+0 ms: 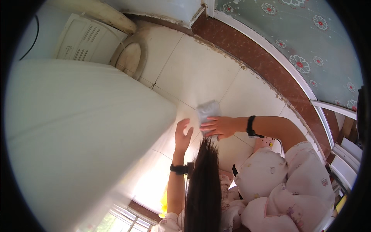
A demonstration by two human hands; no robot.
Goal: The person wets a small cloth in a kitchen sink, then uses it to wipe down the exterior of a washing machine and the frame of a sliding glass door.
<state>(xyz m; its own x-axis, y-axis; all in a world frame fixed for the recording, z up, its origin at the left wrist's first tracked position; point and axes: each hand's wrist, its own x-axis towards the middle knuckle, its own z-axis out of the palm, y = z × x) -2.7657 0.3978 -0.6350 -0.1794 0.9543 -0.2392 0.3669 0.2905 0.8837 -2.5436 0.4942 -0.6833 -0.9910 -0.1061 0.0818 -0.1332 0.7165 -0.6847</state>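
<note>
My right hand [218,127] presses with its fingers spread on a folded grey cloth [209,109], which lies on the pale tiled floor [200,75]. To its left, my left hand [183,134] hovers with curved fingers apart and nothing between them, close to the corner of a large whitish sheet-like surface. Both wrists wear black bands. A hanging lock of long dark hair covers part of the floor just below the cloth.
The large whitish surface [87,116] fills the left side. A white vented appliance panel [89,40] and a round drain-like fixture [130,56] stand at upper left. A reddish-brown skirting [246,58] borders the floor below a flower-patterned glass panel [289,34].
</note>
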